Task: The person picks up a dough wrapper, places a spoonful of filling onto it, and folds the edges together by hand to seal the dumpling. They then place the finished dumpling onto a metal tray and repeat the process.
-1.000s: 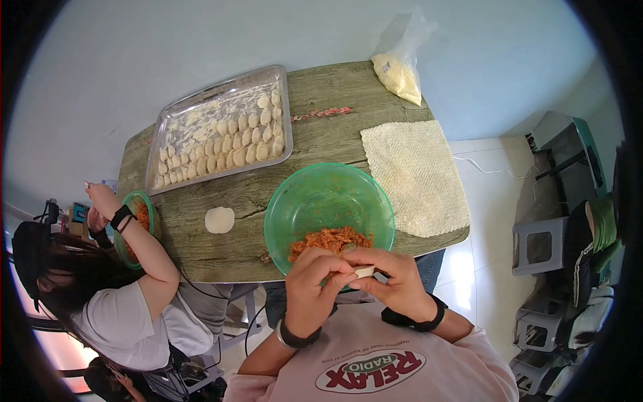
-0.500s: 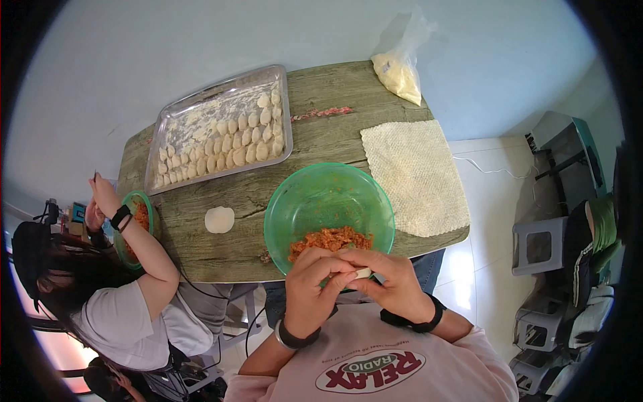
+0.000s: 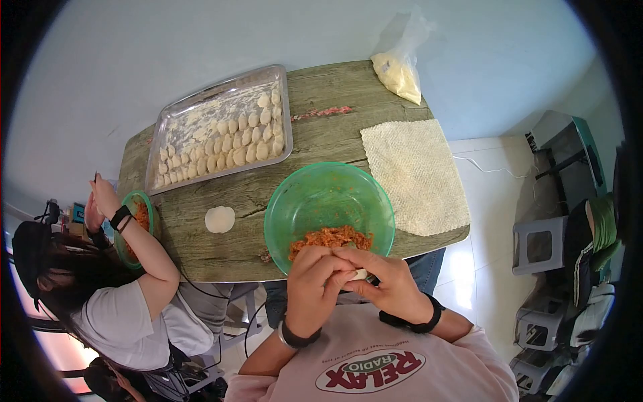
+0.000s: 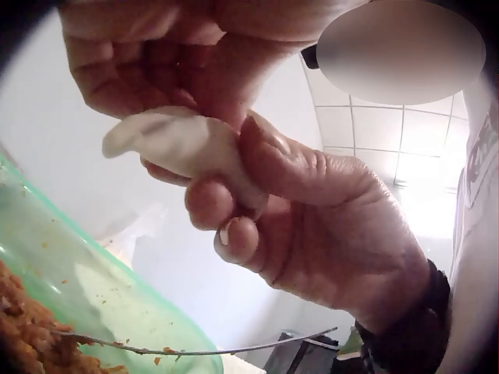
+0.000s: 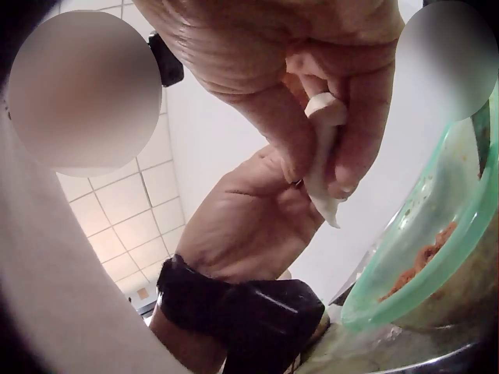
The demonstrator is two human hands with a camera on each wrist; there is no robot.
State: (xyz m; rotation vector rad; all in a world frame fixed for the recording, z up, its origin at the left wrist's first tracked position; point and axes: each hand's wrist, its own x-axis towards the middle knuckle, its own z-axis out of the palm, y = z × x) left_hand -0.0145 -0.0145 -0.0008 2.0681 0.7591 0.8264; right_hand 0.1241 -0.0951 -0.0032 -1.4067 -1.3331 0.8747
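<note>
We find both hands closed on one dumpling (image 3: 362, 273). It is held in the air at the near edge of the table (image 3: 321, 134), just on the near side of the green bowl (image 3: 321, 194).

The left hand (image 3: 315, 278) pinches the folded seam between thumb and forefinger. The right hand (image 3: 392, 285) cradles the belly, its fingers (image 4: 234, 234) curled under and its thumb on top. Neither hand has any slack.

In our judgement the seal is the point to watch. Pressure should run along the rim of the dough, not into the belly, so that no filling (image 3: 331, 239) is forced into the seam. The left wrist view shows one end of the dumpling free and already closed. We cannot tell the state of the other end, which is buried between the hands.

Other items:
- A thin metal utensil (image 4: 234, 349) lies in the green bowl, its handle projecting over the near rim close under the hands. We rate it the only thing in the way.
- A floured tray (image 3: 221, 84) stands at the far left, with rows of finished dumplings (image 3: 228, 151).
- One round wrapper (image 3: 220, 220) lies to the left of the bowl.
- A woven mat (image 3: 415, 177) lies to the right, with a bag (image 3: 398, 70) of pale powder beyond it.
- A second person (image 3: 134, 295) works at the left end beside a smaller green bowl (image 3: 137, 221), well apart.
</note>
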